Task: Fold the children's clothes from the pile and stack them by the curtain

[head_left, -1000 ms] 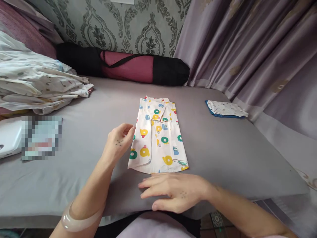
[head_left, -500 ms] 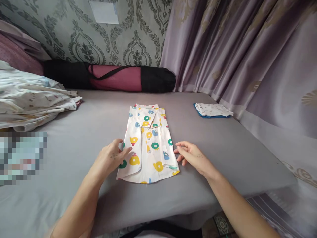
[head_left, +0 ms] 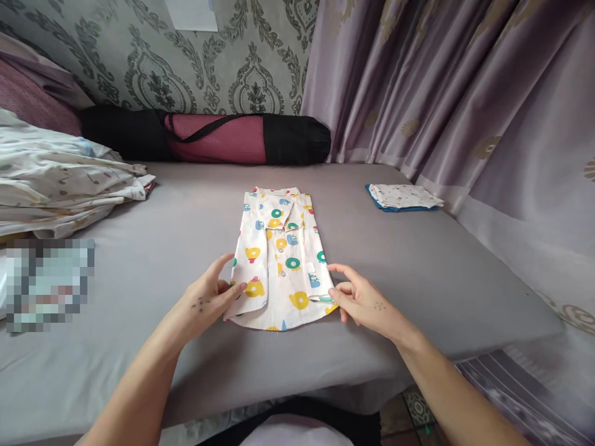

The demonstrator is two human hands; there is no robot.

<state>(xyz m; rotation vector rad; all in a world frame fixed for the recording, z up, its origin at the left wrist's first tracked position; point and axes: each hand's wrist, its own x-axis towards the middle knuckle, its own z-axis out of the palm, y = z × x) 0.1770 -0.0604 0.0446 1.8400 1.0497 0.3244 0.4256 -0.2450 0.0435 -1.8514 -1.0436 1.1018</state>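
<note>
A child's white shirt [head_left: 279, 297] with a print of coloured figures lies face down or up, I cannot tell which, on the grey bed sheet. Its sides and sleeves are folded inward, collar at the far end, curved hem towards me. At the lower left edge, my left hand [head_left: 209, 297] has its thumb on top of the cloth and its fingers curled at the edge, partly hidden. My right hand [head_left: 360, 300] holds the lower right edge likewise, thumb on the cloth, index finger stretched along the side.
A folded white and blue stack of clothes [head_left: 404, 197] lies at the right by the purple curtain [head_left: 418, 93]. Heaped clothes [head_left: 65, 176] and a blurred-out item [head_left: 51, 285] are at the left. A black and pink rolled bag [head_left: 218, 137] lies along the wall.
Both hands have closed in on the shirt's lower side edges, thumbs now on the cloth. The view has tilted slightly downward.
</note>
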